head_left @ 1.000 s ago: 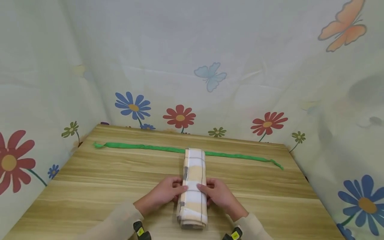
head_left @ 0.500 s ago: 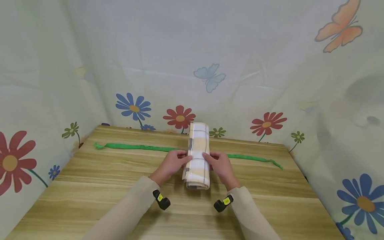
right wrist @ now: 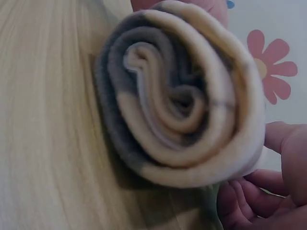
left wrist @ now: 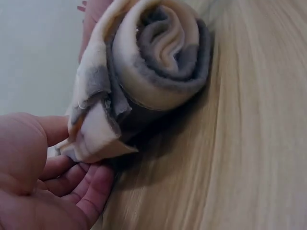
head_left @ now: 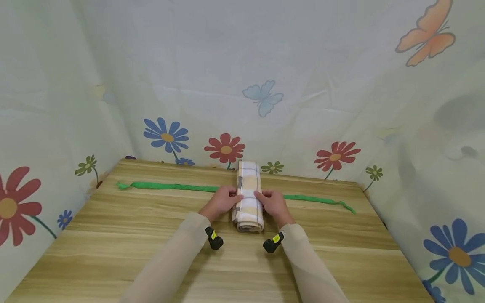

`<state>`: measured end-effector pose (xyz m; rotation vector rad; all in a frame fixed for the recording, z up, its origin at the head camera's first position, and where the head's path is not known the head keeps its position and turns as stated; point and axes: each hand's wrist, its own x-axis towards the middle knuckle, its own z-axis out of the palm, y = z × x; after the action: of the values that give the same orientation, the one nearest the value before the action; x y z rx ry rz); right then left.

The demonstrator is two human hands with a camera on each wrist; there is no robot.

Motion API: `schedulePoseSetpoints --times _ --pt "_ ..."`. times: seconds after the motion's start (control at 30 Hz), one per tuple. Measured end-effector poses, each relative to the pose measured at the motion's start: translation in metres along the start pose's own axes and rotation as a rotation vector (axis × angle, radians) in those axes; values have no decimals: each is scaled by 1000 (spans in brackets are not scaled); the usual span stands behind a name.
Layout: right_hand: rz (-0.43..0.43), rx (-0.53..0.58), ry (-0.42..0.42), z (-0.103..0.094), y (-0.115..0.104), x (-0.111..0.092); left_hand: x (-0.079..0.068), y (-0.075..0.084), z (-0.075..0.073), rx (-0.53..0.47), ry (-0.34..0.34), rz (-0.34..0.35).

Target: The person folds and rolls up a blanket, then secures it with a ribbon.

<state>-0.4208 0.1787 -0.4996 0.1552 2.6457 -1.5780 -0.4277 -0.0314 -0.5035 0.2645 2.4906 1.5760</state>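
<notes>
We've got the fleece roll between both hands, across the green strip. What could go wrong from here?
The fleece roll may unwind if the left hand and right hand let go: its outer edges stick out from the coil by the left hand.

The green strip lies untied, so sliding the roll might drag it off line.
</notes>
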Motion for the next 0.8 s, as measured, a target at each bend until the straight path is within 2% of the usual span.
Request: schedulePoseSetpoints --times 0.1,0.17,0.3,0.37,0.43,0.53,0.8 --pt "-22 -68 16 1 0 -1 0 0 0 56 9 0" --pt "-59 -143 31 0 -1 -2 0 0 -1 155 34 10" --pt "-167 -323 44 -4 -3 -4 0 4 -3 507 70 81" --pt "-217 -388 32 -7 -4 -4 1 6 -4 680 60 124" --pt "-249 -443 10 -8 -4 -4 -1 7 -4 800 35 139" --pt "-258 -506 -20 -9 -3 -5 -3 8 -5 887 3 120" --pt "-262 -621 -30 -10 -3 -6 -8 8 -3 942 -15 74"
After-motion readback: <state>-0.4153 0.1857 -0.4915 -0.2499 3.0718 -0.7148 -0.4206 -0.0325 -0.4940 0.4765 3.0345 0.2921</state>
